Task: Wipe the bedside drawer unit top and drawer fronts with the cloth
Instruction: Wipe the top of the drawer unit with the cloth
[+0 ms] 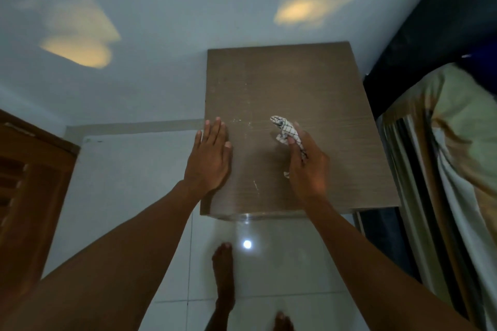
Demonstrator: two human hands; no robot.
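wiping the top, fronts yet to come

the right hand was closed on the bunched checked cloth, pressing it to the middle of the drawer unit top. the left hand lay flat and open at the top's left edge, steadying it. pale specks showed near the cloth. the top-wiping step looked underway; next likely called for sweeping strokes across those specks, then the drawer fronts, hidden from this view.

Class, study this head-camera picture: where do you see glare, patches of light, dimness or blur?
Head view: dim overall; warm light patches on the wall; a bright glare spot on the glossy floor tile; the bedding at right is smeared by blur; the cloth in the right hand stays fairly sharp.
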